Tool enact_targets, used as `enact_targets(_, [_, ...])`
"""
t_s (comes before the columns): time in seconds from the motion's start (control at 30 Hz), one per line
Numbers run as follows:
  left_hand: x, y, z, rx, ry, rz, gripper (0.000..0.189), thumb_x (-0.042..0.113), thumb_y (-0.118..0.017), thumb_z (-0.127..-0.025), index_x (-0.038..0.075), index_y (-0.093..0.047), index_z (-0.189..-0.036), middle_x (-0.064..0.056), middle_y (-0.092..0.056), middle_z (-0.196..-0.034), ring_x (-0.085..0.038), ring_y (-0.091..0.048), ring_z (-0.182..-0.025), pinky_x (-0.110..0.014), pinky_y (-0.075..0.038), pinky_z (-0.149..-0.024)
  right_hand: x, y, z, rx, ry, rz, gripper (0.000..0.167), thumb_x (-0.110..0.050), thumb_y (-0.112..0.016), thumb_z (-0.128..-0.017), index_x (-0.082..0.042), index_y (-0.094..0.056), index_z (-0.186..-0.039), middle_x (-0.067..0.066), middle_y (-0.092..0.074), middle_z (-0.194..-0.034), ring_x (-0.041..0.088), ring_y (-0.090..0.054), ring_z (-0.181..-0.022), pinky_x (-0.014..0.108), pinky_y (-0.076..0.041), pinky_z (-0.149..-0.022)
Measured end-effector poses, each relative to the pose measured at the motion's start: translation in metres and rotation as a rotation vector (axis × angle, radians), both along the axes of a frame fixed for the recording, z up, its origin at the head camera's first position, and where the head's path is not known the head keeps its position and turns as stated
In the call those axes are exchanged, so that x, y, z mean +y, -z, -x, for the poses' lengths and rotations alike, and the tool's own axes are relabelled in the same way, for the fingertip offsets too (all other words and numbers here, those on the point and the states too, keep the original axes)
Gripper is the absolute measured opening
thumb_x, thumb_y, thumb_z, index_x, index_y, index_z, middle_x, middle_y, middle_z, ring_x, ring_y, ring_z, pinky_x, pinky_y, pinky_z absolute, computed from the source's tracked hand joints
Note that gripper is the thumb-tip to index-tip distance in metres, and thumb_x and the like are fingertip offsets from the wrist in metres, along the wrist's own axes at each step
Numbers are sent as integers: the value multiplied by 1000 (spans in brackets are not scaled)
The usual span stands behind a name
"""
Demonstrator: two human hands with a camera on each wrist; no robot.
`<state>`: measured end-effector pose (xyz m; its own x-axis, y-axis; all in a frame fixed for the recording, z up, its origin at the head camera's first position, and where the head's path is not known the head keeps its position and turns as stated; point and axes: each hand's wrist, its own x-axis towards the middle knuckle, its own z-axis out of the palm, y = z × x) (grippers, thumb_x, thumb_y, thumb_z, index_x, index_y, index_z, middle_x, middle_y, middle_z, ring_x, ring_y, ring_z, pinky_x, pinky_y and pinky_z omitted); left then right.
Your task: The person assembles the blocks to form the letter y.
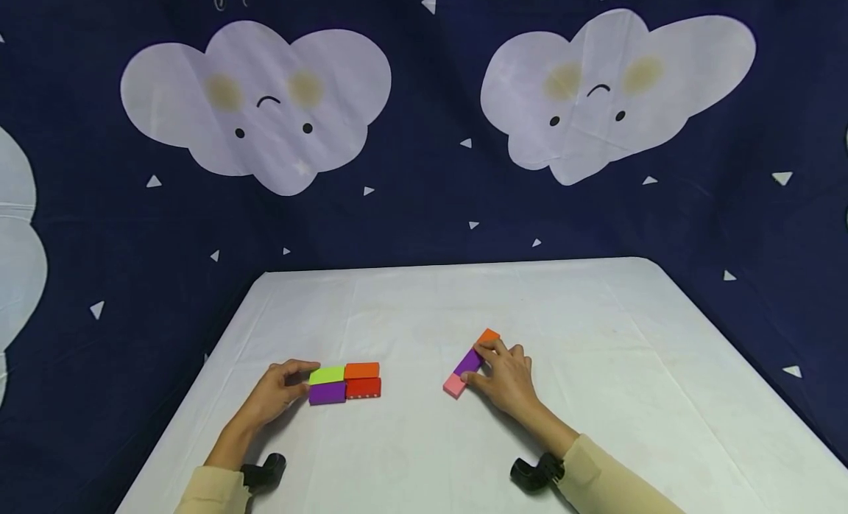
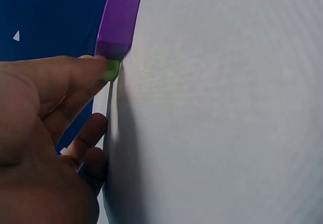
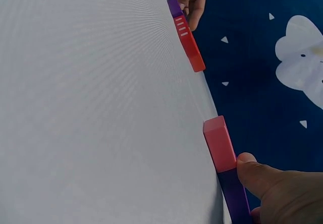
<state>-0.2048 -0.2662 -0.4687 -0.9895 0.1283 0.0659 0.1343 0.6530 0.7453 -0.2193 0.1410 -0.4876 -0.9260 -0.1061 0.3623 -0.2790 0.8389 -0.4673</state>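
At the left in the head view, a lime green block (image 1: 327, 375) and a purple block (image 1: 327, 393) adjoin an orange block (image 1: 362, 370) and a red block (image 1: 364, 388) with white marks. My left hand (image 1: 270, 394) pinches the left end of this group; the left wrist view shows the thumb against the green block (image 2: 110, 70). To the right, a slanted row holds an orange block (image 1: 489, 335), a purple block (image 1: 469, 361) and a pink block (image 1: 454, 385). My right hand (image 1: 509, 378) grips that row, its thumb near the pink-purple joint, partly covering the blocks.
Both groups stand on a white-covered table (image 1: 424, 455), with a gap between them. Behind hangs a dark blue cloth (image 1: 424, 227) printed with clouds and small triangles. Each wrist carries a black strapped device (image 1: 538, 473) below the sleeve.
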Motion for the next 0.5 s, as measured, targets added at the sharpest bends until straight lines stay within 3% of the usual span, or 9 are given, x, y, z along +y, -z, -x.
enact_targets(0.1, [1, 1, 2, -13, -6, 0, 36, 3, -68, -80, 7, -66, -116, -13, -65, -115, -24, -42, -104, -35, -34, -87, 0, -1, -1, -6, 4, 3, 60, -43, -79, -69, -12, -66, -119, 0, -61, -117, 23, -41, -84, 34, -26, -70])
enact_targets(0.27, [3, 2, 4, -38, -33, 12, 37, 6, -69, -80, 7, -66, -116, -12, -64, -115, -24, -41, -107, -39, -34, -90, 0, 0, -1, -12, 7, -1, 60, -43, -79, -70, -13, -66, -119, 0, -61, -117, 23, -41, -84, 34, -26, -70])
enact_targets(0.4, [3, 3, 4, -19, -47, 33, 35, 5, -69, -80, 6, -66, -115, -12, -64, -113, -24, -44, -105, -39, -35, -89, 0, 0, -1, -16, 8, -4, 60, -44, -79, -70, -13, -66, -119, 0, -61, -117, 24, -42, -84, 34, -26, -70])
enact_targets(0.5, [2, 3, 3, 10, -57, 46, 34, 5, -69, -80, 6, -67, -114, -11, -66, -107, -20, -46, -98, -32, -36, -84, 0, -1, -1, -18, 8, -5, 60, -44, -78, -70, -13, -66, -119, 0, -61, -117, 24, -42, -85, 34, -26, -70])
